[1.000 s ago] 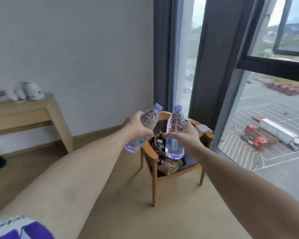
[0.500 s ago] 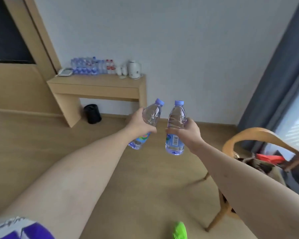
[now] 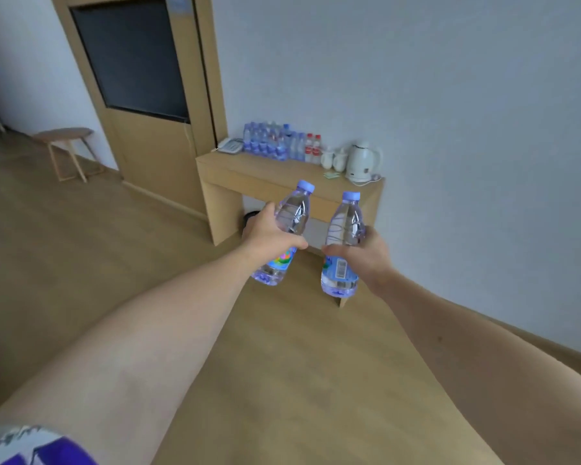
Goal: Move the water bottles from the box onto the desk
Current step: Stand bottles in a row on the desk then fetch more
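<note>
My left hand (image 3: 269,232) grips a clear water bottle (image 3: 292,213) with a purple cap, tilted to the right. My right hand (image 3: 366,253) grips a second clear bottle (image 3: 344,223) with a purple cap and a blue label, held nearly upright. Both bottles are out in front of me, in the air above the floor. Beyond them stands the wooden desk (image 3: 269,176) against the wall, with several water bottles (image 3: 272,142) lined up on its top. The box is not in view.
On the desk also sit a white kettle (image 3: 363,161), two white cups (image 3: 332,159) and a telephone (image 3: 230,146). A wooden panel with a dark screen (image 3: 131,55) stands left of the desk. A small stool (image 3: 66,139) is at far left. Wood floor lies between me and the desk.
The view has swung left from the chair and window toward the desk, which is now nearer and centred. Both hands still hold their bottles in front of me.
</note>
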`<act>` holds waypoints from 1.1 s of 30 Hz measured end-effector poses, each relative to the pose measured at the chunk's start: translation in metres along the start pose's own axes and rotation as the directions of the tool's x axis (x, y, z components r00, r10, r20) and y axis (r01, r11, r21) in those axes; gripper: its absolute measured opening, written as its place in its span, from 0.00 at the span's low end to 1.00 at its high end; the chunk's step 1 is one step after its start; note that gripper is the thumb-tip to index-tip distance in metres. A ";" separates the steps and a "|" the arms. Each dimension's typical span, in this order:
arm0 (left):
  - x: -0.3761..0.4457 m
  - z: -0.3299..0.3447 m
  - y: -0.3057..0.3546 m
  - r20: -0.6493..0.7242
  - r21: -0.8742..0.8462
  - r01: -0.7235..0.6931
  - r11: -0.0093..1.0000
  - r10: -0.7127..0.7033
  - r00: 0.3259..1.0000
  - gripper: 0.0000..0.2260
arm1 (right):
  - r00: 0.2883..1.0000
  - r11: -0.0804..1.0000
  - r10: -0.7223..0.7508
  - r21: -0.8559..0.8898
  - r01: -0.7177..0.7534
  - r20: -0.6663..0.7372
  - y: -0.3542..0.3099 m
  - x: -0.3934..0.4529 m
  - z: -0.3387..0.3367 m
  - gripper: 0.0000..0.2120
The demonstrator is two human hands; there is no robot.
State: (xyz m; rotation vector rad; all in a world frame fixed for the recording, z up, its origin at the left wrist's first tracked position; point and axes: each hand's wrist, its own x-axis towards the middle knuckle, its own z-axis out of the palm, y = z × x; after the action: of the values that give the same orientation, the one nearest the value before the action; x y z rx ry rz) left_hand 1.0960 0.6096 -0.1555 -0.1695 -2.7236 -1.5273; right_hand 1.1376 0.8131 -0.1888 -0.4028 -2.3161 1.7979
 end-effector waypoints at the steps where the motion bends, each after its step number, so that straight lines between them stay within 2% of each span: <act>1: 0.013 0.001 -0.004 -0.009 -0.016 0.017 1.000 -0.017 1.000 0.32 | 1.000 1.000 -0.004 -0.002 0.004 0.012 -0.001 0.015 0.005 0.38; 9: 0.136 0.004 -0.047 -0.036 -0.056 0.088 0.995 -0.090 0.995 0.26 | 0.995 0.999 0.050 -0.003 -0.050 0.085 0.007 0.140 0.053 0.39; 16: 0.288 -0.001 -0.081 0.002 -0.036 0.100 0.994 -0.100 0.995 0.31 | 0.999 0.998 0.028 -0.059 -0.026 0.039 0.004 0.275 0.109 0.30; 25: 0.487 -0.035 -0.080 0.036 0.014 0.056 0.998 -0.057 0.998 0.32 | 0.995 0.995 0.090 -0.034 -0.092 -0.048 -0.028 0.446 0.175 0.31; 33: 0.619 0.000 -0.105 0.075 0.062 0.084 0.995 -0.089 0.993 0.31 | 0.995 0.995 0.096 -0.018 -0.096 -0.012 -0.018 0.588 0.207 0.30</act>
State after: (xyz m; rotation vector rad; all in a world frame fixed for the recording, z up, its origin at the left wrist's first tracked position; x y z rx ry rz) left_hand 0.4697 0.6092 -0.2041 -0.1133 -2.8684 -1.4893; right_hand 0.5158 0.8080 -0.2369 -0.5338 -2.3455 1.8125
